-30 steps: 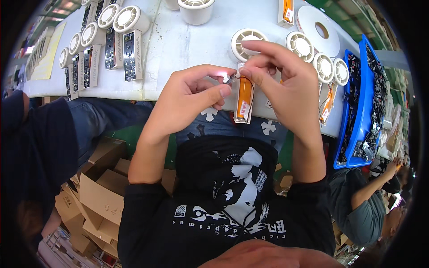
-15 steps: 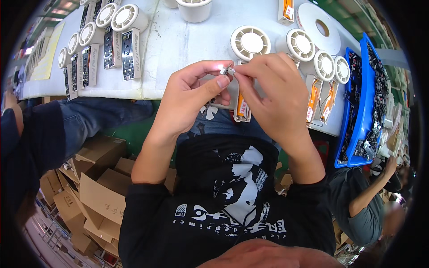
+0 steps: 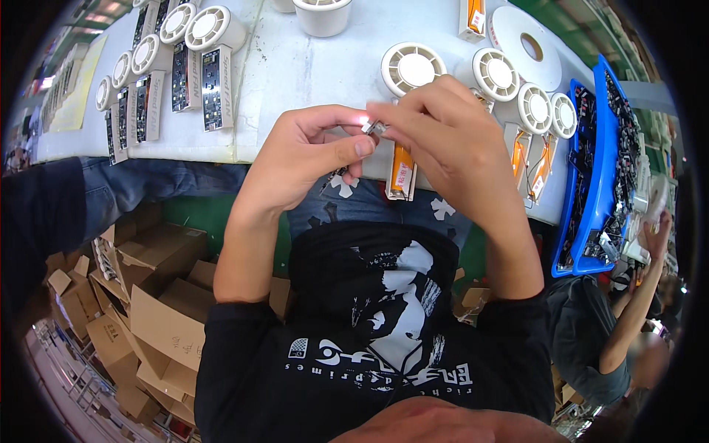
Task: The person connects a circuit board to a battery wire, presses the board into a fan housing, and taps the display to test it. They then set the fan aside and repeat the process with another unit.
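In front of my body, near the table's edge, my left hand [image 3: 295,155] is closed in a pinch on a small circuit board [image 3: 374,128]. A bright white light glows at its tip, and a dark strip shows below the fingers. My right hand [image 3: 461,151] meets it from the other side, thumb and fingers pressed together. Its fingertips are blurred, so what they hold is hidden. Beneath the right hand lies a white handheld fan [image 3: 412,69] with a round grille; an orange battery [image 3: 401,173] shows in its open handle.
More fans [image 3: 496,74] with open handles lie to the right, beside a white tape roll [image 3: 509,37]. Blue bins [image 3: 598,184] hold dark parts. Fans with exposed circuit boards [image 3: 216,88] stand at left. Cardboard boxes [image 3: 166,325] fill the floor; co-workers [image 3: 591,332] are on both sides.
My left hand has shifted slightly left and down, its thumb lower. My right fingers have moved over the lit part and blur. The right co-worker's arm has risen.
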The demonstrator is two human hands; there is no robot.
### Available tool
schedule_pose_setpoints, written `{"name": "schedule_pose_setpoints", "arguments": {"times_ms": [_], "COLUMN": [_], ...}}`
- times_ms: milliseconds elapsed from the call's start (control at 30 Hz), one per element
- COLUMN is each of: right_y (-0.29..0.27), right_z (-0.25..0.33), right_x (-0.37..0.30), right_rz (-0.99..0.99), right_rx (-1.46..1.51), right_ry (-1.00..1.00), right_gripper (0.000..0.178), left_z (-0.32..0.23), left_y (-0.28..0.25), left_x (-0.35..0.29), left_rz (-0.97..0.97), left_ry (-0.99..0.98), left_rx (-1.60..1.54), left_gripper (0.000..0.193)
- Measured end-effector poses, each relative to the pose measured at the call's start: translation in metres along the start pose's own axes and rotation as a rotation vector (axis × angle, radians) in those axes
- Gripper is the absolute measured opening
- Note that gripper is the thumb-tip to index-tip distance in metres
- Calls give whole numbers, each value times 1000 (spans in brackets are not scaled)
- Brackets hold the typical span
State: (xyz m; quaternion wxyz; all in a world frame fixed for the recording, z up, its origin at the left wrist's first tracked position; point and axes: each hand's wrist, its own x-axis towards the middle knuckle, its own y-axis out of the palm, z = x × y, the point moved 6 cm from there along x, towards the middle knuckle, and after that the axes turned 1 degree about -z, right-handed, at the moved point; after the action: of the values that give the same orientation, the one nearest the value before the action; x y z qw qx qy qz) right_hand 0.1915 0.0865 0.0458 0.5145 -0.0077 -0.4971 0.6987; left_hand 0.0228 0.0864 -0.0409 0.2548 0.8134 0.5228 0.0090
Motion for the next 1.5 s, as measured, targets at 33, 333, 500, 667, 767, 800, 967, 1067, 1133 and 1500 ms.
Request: {"name": "schedule_pose_setpoints", "arguments": {"times_ms": [33,333,500,667,767,800,967,1067,1133,1500], "right_y": [1,1,1,2,-14,-25,-37,-41,-42,-40], "right_z": [1,0,4,5,16,24,43,43,41,6], "right_x": [1,2,-1,-5,-2,-3,-17,-19,-21,-12], "right_rz": [46,67,83,78,43,23,310,285,277,635], "right_rx": [2,56,-54,-160,-119,-52,-48,-164,-212,-108], "right_ry": [-32,-67,-34,-49,27,117,563,493,446,216], "right_gripper": [21,20,25,27,28,30,36,36,35,39], "left_z": [0,1,0,-3,-16,-22,-28,-43,-46,-40], "left_y": [0,1,7,11,22,30,63,69,67,40], "left_x": [0,1,-1,2,-6,-13,-32,-27,-18,50], "left_rz": [34,77,47,85,56,27,79,53,22,82], "left_ry": [-32,-46,-32,-12,-15,-17,164,161,160,743], "left_rx": [0,97,40,38,133,208,277,404,470,1005], "left_gripper": [29,31,37,45,49,50,59,56,55,38]}}
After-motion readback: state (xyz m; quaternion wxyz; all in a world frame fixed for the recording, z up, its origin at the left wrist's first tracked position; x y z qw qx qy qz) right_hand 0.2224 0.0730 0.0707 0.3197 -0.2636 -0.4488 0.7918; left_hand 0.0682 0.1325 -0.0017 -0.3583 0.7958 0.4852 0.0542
